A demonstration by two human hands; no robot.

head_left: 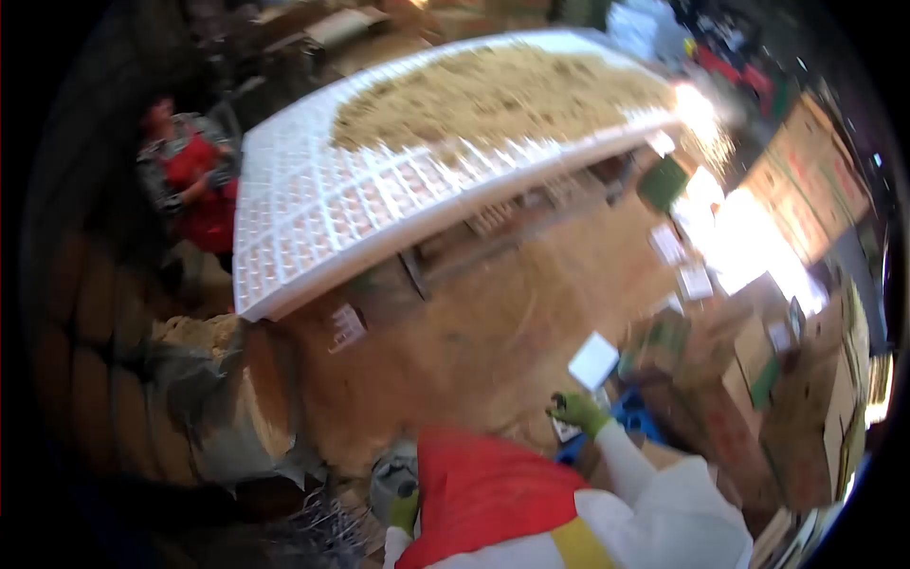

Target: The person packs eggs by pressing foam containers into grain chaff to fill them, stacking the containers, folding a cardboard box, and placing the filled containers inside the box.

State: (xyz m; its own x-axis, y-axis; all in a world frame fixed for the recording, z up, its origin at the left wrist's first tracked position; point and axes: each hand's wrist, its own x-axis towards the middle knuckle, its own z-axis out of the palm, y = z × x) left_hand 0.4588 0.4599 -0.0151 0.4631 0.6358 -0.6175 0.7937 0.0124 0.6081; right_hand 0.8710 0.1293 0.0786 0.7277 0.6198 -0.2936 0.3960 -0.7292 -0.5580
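Note:
My right hand (580, 412), in a green glove, is stretched out at the lower right, its fingers partly curled, beside a white square piece (593, 360) and above a blue crate (635, 413). What it holds, if anything, is too small to tell. My left hand (405, 510), also gloved in green, is low at the left edge of my red apron (493, 493), near a grey rounded object (393, 474). Its fingers are blurred. Ahead is a large white table of gridded trays (322, 209), partly covered by a brown loose heap (502, 95).
A person in red (194, 171) is at the table's left end. Cardboard boxes (806, 180) are stacked at the right. A sack (213, 398) with pale material stands at the lower left. White pieces (695, 282) lie on the brown floor (455, 351).

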